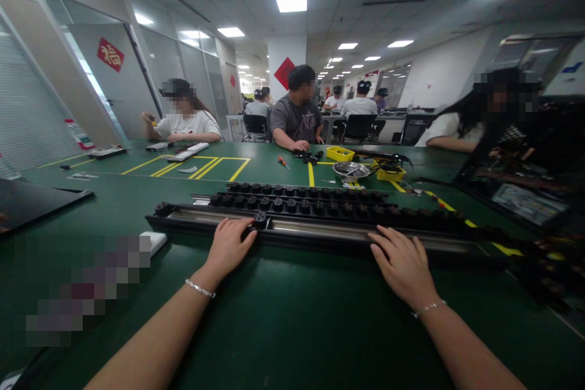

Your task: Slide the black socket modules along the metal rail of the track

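- Hands first: I see the left hand [228, 245] lying flat and released, its fingertips [247, 233] touching the near edge of the long black rail [320, 226], just beside one small black roller [260, 218] that sits on it.
- The right hand [402, 262] is also open and relaxed, fingers spread, resting against the same rail further to the right; it grasps nothing.
- Each wrist wears a thin silver bracelet [200, 289].
- The rail lies across the green table [283, 317], directly in front of me, and a second rail with a row of black rollers [301, 202] lies just behind it.
- Behind these stand a yellow bin [340, 153], a metal bowl [351, 169] and a small red screwdriver [284, 163].
- Yellow lines [214, 166] are marked on the table.
- Other persons sit at the far side of the table.
- On the left wall hangs a red diamond sign [110, 54] with one gold Chinese character, 福; the red sign on the pillar [284, 72] is too small to read.
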{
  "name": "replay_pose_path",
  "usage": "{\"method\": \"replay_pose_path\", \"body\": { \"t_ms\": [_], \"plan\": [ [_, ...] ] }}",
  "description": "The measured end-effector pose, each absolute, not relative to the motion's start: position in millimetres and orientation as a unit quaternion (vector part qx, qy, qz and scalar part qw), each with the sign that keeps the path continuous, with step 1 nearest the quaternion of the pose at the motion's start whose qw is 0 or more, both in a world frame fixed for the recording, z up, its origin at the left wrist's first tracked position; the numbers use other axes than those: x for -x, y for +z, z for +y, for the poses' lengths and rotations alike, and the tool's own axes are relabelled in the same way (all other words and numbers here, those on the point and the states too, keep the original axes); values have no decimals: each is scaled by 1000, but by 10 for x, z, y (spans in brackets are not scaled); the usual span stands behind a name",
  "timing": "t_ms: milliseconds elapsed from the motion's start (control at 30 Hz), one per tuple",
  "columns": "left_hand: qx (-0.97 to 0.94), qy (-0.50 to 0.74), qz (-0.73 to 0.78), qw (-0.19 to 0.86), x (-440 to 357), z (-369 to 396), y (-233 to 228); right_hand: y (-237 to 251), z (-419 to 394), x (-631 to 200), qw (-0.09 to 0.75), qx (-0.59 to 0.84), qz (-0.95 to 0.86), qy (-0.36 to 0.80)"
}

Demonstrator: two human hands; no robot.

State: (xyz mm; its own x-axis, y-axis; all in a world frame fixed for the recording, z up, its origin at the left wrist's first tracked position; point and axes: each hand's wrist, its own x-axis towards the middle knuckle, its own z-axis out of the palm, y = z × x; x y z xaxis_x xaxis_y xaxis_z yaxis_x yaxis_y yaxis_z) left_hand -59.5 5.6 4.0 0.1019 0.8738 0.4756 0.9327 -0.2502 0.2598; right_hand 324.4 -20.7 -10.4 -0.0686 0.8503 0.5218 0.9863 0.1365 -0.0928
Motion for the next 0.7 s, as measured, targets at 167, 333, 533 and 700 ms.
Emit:
{"method": "replay_pose_path", "body": {
  "t_ms": [167,333,533,700],
  "plan": [
    [741,-269,-614,43,597,36,36,-123,-277,-3157,226,635,-724,-146],
    [742,-270,-612,33,610,35,21,-138,-305,-3130,212,642,-724,-138],
    [746,-274,-607,35,609,33,18,-149,-300,-3134,210,650,-719,-128],
    [750,-270,-602,46,596,32,19,-134,-283,-3076,216,644,-720,-142]
  ]
}}
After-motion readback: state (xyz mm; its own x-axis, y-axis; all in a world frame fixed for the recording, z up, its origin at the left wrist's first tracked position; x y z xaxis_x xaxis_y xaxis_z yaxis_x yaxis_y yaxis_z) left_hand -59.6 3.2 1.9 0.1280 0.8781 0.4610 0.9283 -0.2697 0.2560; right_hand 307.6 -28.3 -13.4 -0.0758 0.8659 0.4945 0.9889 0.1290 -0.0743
